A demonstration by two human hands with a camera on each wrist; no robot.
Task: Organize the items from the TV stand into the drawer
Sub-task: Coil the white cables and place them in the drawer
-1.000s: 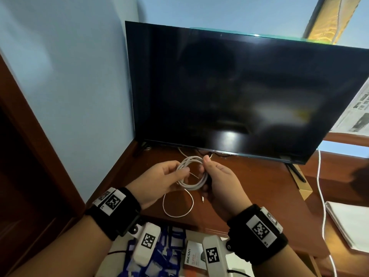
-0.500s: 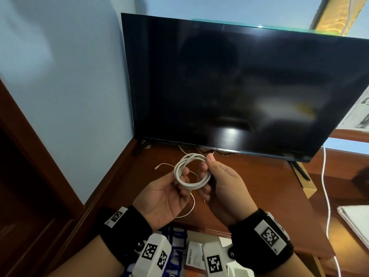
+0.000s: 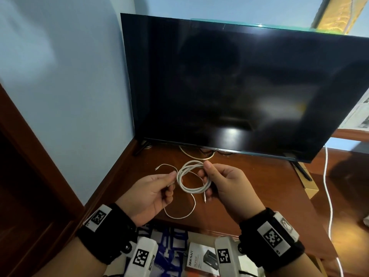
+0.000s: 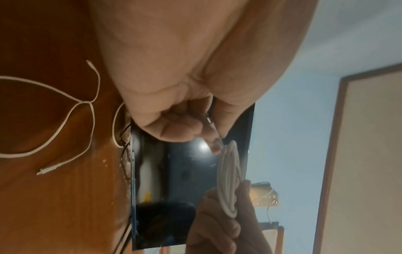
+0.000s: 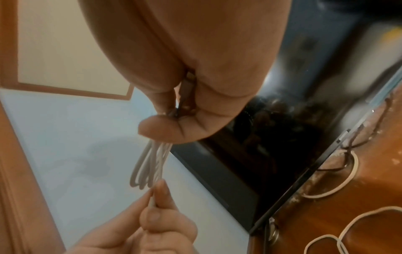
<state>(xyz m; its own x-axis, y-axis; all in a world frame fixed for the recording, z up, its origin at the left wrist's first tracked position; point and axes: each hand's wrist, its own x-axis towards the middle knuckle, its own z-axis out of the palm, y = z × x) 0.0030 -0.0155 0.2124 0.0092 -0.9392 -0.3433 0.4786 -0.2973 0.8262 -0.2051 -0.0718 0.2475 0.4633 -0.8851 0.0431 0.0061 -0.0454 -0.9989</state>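
Coiled cable (image 3: 192, 177): held above the TV stand (image 3: 259, 188), between both hands.
Right hand (image 3: 225, 183): grip closed on the coil's 3 o'clock side, thumb on top.
Left hand (image 3: 151, 189): grip pinches a strand at the coil's 9 o'clock.
Head view only: drawer (image 3: 179, 254) at 6 o'clock, holding a box (image 3: 201, 258).
Left wrist view: connector (image 4: 210, 120) tucked inside the fingers; second thin cable (image 4: 71, 110) loose on the stand.
Right wrist view: four loops (image 5: 150, 165) hanging edge-on.

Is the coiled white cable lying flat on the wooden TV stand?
No, both hands hold the coiled white cable up above the wooden TV stand.
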